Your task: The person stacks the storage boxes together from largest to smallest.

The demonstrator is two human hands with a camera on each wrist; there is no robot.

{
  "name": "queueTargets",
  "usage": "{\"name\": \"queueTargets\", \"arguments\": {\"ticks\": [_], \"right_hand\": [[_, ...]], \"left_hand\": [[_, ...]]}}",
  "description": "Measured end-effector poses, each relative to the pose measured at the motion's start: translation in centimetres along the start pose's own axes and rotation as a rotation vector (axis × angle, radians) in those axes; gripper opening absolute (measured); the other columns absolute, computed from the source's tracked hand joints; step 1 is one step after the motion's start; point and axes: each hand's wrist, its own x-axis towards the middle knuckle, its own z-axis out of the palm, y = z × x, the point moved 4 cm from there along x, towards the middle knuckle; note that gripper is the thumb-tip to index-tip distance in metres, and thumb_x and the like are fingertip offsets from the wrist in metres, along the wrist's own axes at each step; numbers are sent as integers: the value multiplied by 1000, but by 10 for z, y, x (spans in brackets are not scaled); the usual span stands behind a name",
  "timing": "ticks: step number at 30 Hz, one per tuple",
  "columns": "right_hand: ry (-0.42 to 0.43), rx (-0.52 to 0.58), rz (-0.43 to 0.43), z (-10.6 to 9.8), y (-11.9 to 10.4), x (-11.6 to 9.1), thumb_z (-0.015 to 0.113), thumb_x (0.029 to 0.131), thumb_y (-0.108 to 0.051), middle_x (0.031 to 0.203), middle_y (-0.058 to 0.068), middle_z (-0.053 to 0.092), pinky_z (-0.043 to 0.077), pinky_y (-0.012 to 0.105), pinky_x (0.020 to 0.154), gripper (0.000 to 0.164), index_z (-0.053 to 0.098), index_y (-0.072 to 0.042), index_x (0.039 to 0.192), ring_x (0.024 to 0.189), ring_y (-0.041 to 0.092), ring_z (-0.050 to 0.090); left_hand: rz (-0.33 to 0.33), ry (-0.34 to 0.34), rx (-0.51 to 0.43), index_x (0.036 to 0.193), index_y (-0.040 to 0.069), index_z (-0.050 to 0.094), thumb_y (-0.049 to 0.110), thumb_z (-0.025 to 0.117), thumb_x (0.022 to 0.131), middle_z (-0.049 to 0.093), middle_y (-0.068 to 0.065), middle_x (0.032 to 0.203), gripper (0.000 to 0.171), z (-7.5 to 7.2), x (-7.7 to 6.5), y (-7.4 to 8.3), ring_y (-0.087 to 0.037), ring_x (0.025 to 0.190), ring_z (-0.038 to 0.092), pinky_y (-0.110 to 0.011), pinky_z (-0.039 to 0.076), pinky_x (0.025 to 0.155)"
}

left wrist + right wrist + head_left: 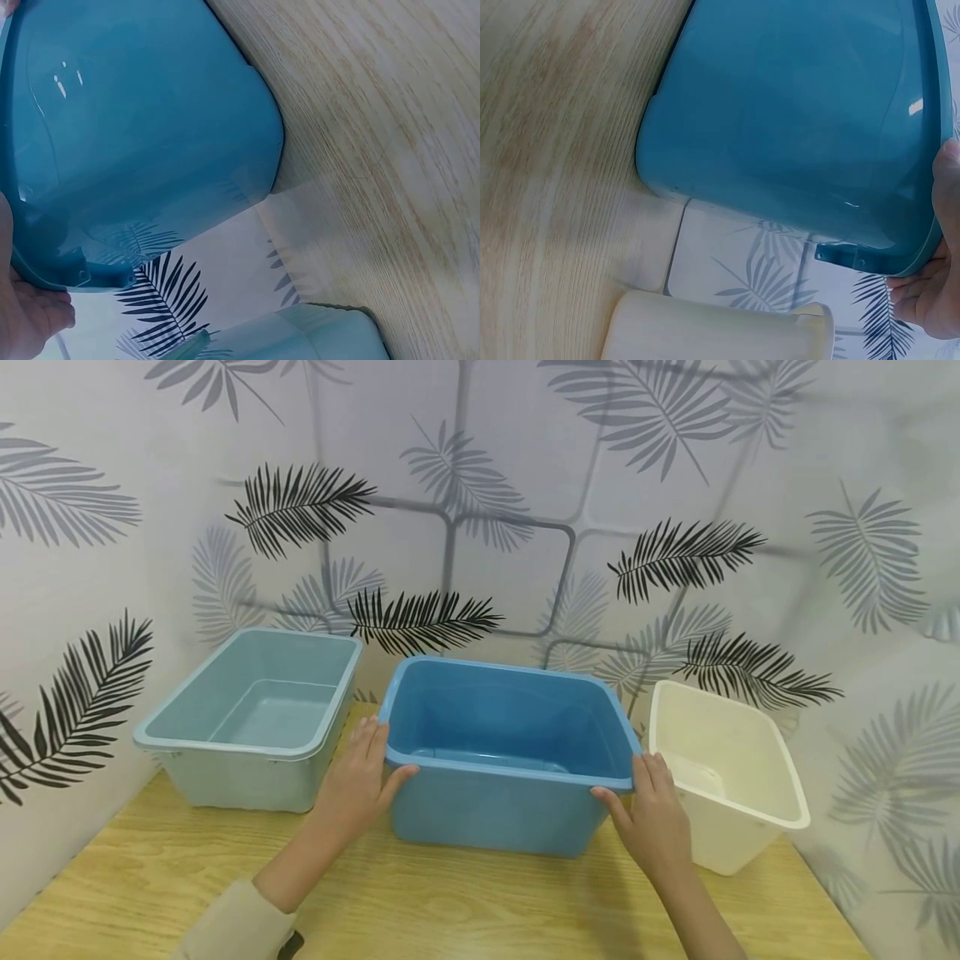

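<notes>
A blue plastic tub point(495, 806) stands upright in the middle of the table, its open top facing up. At its left front corner my left hand point(362, 777) grips the rim, with the thumb on the front and the fingers along the side. My right hand point(654, 814) holds the right front corner the same way. Fingers of the left hand point(34, 319) curl beneath the rim in the left wrist view. Under the rim's other end, right-hand fingers point(922, 296) show in the right wrist view. No contents show inside the tub.
A pale blue-green tub point(240, 777) stands to the left, close to my left hand. On the right is a cream tub point(731, 835), just beyond my right hand. The wood-grain table point(450, 902) meets leaf-patterned walls point(510, 468) at the back and sides.
</notes>
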Motion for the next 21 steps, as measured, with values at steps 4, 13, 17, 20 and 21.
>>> {"name": "queueTargets", "arguments": {"ticks": [4, 13, 17, 20, 21], "right_hand": [[5, 1, -6, -1, 0, -1, 51, 86, -54, 123, 33, 52, 47, 58, 85, 78, 49, 15, 121, 121, 49, 44], [16, 8, -13, -3, 0, -5, 49, 86, -57, 122, 34, 52, 47, 58, 85, 81, 50, 17, 120, 120, 49, 45], [19, 9, -12, -3, 0, -6, 50, 85, -57, 122, 34, 52, 48, 58, 83, 82, 50, 17, 120, 120, 49, 45], [31, 8, -20, -3, -1, -7, 49, 85, -59, 122, 34, 53, 49, 58, 80, 83, 50, 17, 119, 119, 49, 46], [35, 7, -24, -4, -1, -8, 48, 85, -59, 121, 34, 53, 50, 57, 79, 83, 50, 17, 119, 119, 49, 47]], "left_hand": [[2, 6, 0, 123, -16, 47, 65, 15, 88, 50, -34, 126, 94, -2, -2, 2, -46, 121, 47, -53, 49, 87], [-6, -2, -8, 123, -15, 48, 66, 17, 88, 50, -34, 127, 94, -6, -5, 5, -45, 122, 46, -53, 49, 86], [0, 12, -6, 123, -15, 48, 67, 15, 87, 50, -34, 126, 96, -7, -6, 5, -45, 121, 47, -53, 50, 84], [4, 20, -1, 122, -15, 49, 67, 15, 87, 51, -34, 126, 95, -8, -7, 5, -45, 121, 48, -53, 51, 82], [5, 21, 0, 122, -15, 49, 67, 15, 87, 51, -34, 126, 95, -8, -7, 5, -45, 121, 48, -52, 51, 82]]}}
